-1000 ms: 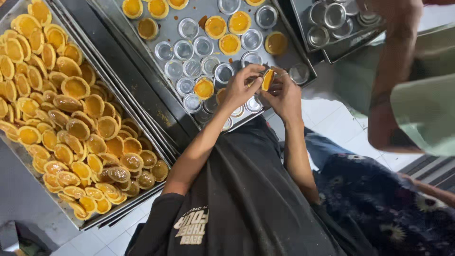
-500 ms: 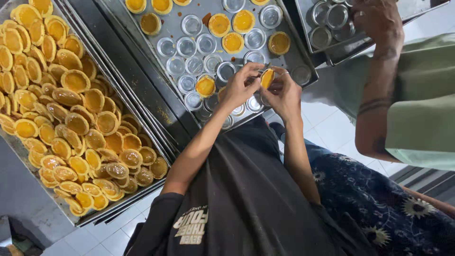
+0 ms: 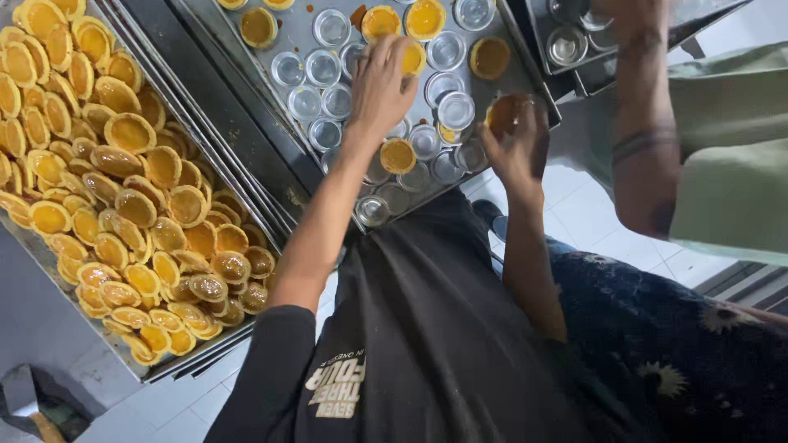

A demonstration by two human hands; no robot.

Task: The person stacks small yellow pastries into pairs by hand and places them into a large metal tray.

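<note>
Left hand (image 3: 382, 86) spread palm down over the middle tray (image 3: 246, 78), fingers reaching onto a tart (image 3: 413, 59) in its tin; whether it is gripped cannot be told. Right hand (image 3: 517, 143) at the tray's right edge, fingers curled around a tart (image 3: 501, 115), holding it just above the tins.

Judging by the layout, well along: most tins (image 3: 316, 82) on the middle tray stand empty and shiny, with only a handful of tarts left in tins, mostly along the far rows and one (image 3: 398, 156) near the middle. Left tray (image 3: 98, 349) heaped with turned-out tarts (image 3: 123, 164), nearly full.

Around: another tray (image 3: 698, 25) of empty tins far right, partly overlapping the middle one. Another person's arm (image 3: 644, 123) hanging down at right, close beside the right hand, green sleeve (image 3: 730, 156) behind it. Empty tins crowded together near the hands, leaving little bare tray. White tiled floor (image 3: 591, 221) below.
</note>
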